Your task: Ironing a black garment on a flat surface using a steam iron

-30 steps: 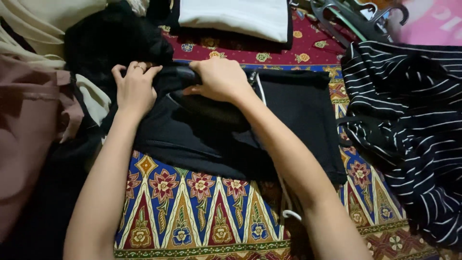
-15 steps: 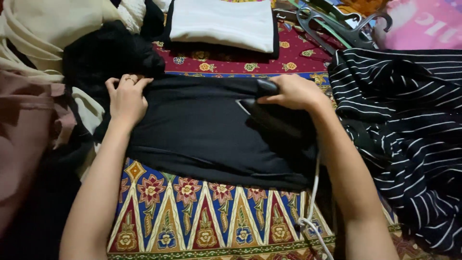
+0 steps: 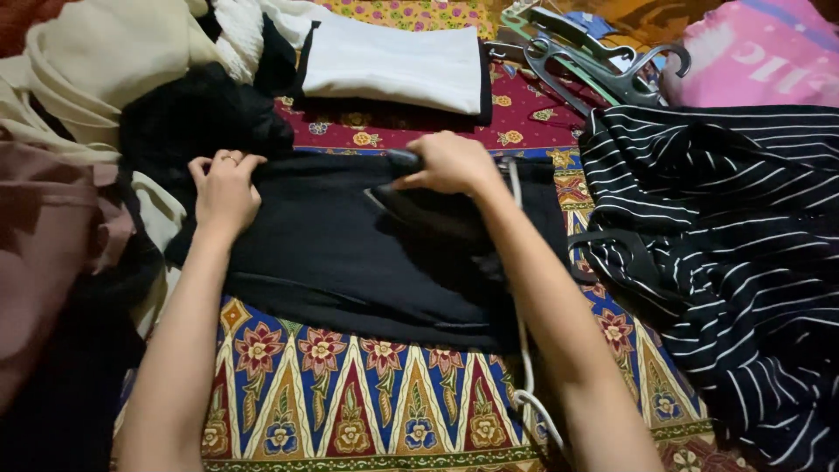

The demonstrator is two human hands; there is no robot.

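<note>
Head view: the right hand [image 3: 450, 163] grips the handle of a dark iron [image 3: 419, 205] resting on the black garment [image 3: 350, 253], which lies flat on the patterned cloth [image 3: 350, 411]. The left hand [image 3: 225, 188] presses the garment's left edge, fingers curled. Risk: a stationary soleplate could scorch the fabric; the white cord [image 3: 524, 350] could snag the forearm. A pink package [image 3: 760, 65] lies top right.
</note>
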